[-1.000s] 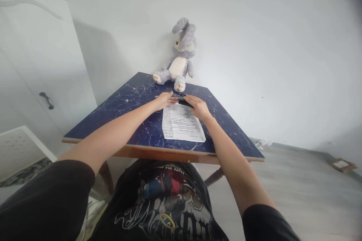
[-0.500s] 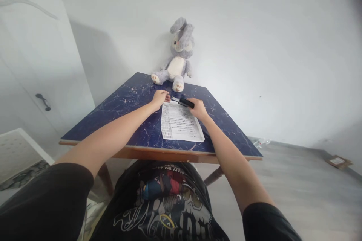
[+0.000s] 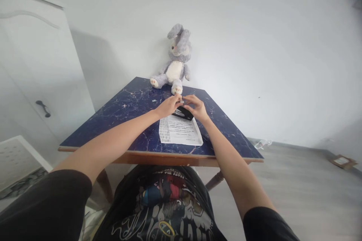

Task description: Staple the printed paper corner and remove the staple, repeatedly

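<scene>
A stack of printed paper (image 3: 181,131) lies on the blue marbled table (image 3: 118,109), near its front edge. The black stapler (image 3: 185,113) rests across the top of the paper, below my hands. My left hand (image 3: 171,106) is closed, its fingertips pinched at a small light-grey piece (image 3: 181,101) between the two hands. From the other side, my right hand (image 3: 197,107) curls its fingers and thumb toward the same piece; whether it grips the piece is too small to tell. Another small pale piece (image 3: 154,101) lies on the table to the left.
A grey plush rabbit (image 3: 174,71) sits at the table's back against the wall. A white cabinet (image 3: 42,64) stands at the left. On the floor to the right are a clear plastic item (image 3: 263,144) and a brown package (image 3: 343,161).
My right hand has let go of the stapler, which now lies on the paper. Both hands have come together around a small piece. The view has tilted up slightly.
</scene>
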Motion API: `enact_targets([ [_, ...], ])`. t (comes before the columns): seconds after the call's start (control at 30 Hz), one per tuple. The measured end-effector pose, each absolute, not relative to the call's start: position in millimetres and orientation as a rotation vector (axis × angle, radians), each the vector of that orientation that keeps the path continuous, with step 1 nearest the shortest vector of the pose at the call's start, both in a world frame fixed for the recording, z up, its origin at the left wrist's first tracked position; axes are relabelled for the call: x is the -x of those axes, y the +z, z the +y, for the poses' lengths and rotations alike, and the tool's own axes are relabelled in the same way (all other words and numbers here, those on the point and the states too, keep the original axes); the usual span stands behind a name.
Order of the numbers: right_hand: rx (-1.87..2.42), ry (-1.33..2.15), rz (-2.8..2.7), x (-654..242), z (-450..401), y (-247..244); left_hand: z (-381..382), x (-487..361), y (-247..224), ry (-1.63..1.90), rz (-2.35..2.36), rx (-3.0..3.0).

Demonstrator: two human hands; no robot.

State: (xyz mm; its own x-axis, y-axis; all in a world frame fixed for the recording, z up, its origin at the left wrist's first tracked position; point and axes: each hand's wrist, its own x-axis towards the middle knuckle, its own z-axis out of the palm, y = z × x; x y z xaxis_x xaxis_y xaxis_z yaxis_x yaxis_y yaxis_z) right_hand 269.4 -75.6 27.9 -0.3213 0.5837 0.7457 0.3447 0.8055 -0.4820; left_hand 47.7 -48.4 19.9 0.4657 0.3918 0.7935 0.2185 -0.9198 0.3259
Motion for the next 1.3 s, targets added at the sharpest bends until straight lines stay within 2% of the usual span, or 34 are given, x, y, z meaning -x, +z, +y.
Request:
enact_targets([
  [0.47,0.622,0.285,-1.843,-265,-83,36,-68,-54,29,1.366,0.488,-2.553],
  [0.53,0.707,0.264,-1.769,-270,-78,34,-63,-51,32,1.443,0.592,-2.581],
  [0.63,0.947,0.209,-1.618,-292,-65,28,-45,-37,32,1.549,1.044,-2.552],
  [0.7,1.132,0.166,-1.561,-313,-55,22,-30,-20,28,1.432,1.451,-2.500],
  [0.8,1.388,0.119,-1.471,-345,-42,9,-11,4,17,0.984,1.890,-2.419],
  [0.93,1.624,0.111,-1.287,-373,-30,-12,-2,18,10,0.601,2.060,-2.287],
  [1.1,1.713,0.140,-1.197,-384,-21,-29,-7,13,16,0.616,2.042,-2.338],
  [1.3,1.721,0.192,-1.404,-380,-15,-28,-11,14,18,0.678,2.005,-2.329],
])
